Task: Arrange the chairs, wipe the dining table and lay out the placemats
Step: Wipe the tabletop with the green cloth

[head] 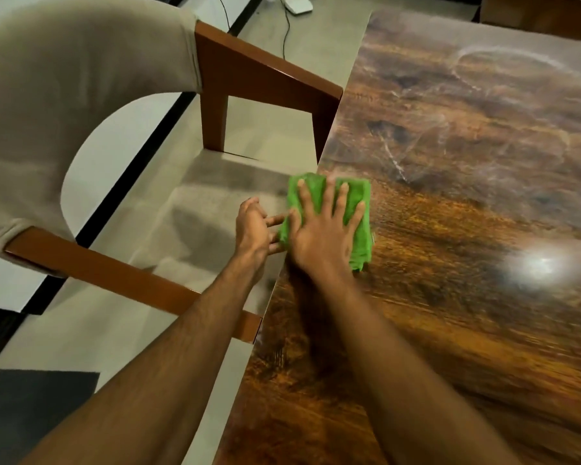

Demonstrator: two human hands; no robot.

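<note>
Right hand flat, fingers spread wide, pressing green cloth on shiny wooden table, close to its left edge. Left hand just beside, loosely open, maybe touching the cloth's corner. Chair tucked against table.

Bright green cloth on the brown wood-grain counter (pale smeared streaks at its far side); left, a beige chair with reddish-brown wooden arms

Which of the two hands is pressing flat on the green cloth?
The right hand, fingers spread flat on the green cloth at the table edge. The left hand hovers beside the edge, cupped.
</note>
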